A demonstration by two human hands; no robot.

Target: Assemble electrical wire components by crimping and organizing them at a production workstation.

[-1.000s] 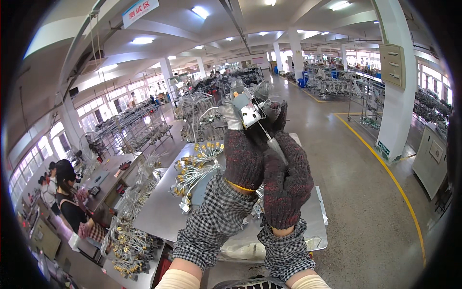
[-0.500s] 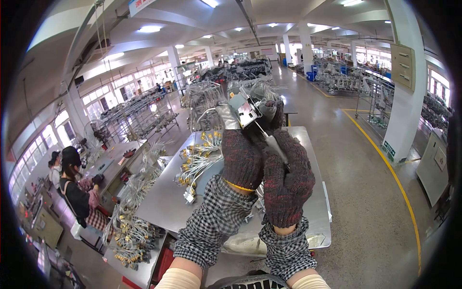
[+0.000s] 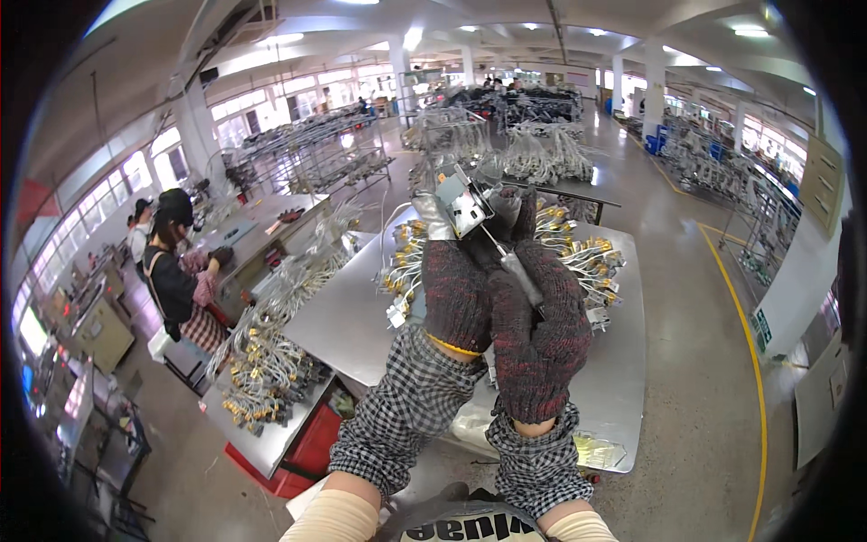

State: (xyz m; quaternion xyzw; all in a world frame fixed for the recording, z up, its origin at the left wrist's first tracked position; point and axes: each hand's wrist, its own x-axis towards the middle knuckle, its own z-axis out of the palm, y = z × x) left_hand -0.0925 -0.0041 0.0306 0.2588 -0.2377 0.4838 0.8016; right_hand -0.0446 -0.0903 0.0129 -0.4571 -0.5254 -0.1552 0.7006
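While hands (image 3: 456,294) (image 3: 540,334) hold a fitting (image 3: 467,211), cables (image 3: 585,269) lie beyond.

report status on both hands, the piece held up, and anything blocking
Left hand gripping small metal part. Right hand gripping slim tool angled up to it, contact unclear. Cable bundles on metal table below; nothing visibly blocking.

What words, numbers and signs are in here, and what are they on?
Dark garment, bottom edge: big pale letters, which I won't copy out.
Green sign on the right-hand pillar: too small to read.
Held metal-cased part: no readable writing.
Anything farther off: too small or blurred to read.
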